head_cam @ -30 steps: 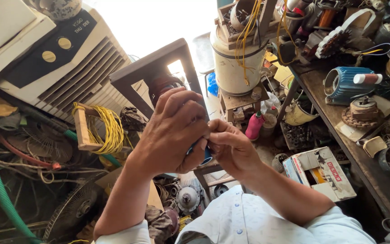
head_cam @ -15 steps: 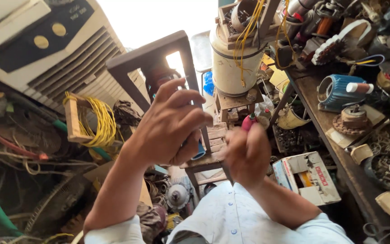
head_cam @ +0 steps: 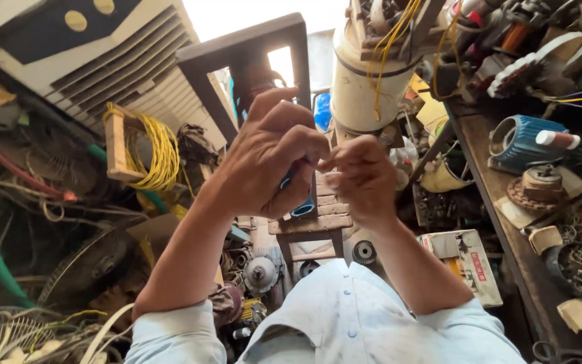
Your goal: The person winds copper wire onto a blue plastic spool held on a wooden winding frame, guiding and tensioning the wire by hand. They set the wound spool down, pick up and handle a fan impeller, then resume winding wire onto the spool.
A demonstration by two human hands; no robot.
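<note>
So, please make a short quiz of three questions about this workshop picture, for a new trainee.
1. True or false: the left hand and the right hand meet at the fingertips.
2. What colour is the small object that shows below the left hand's fingers? A) red B) blue C) white
3. Fill in: the wooden frame on the left is wound with ____ wire.

Key:
1. True. The fingertips come together in front of the wooden stool.
2. B, blue. Most of it is hidden in the hand, so its kind cannot be told.
3. Yellow.
</note>
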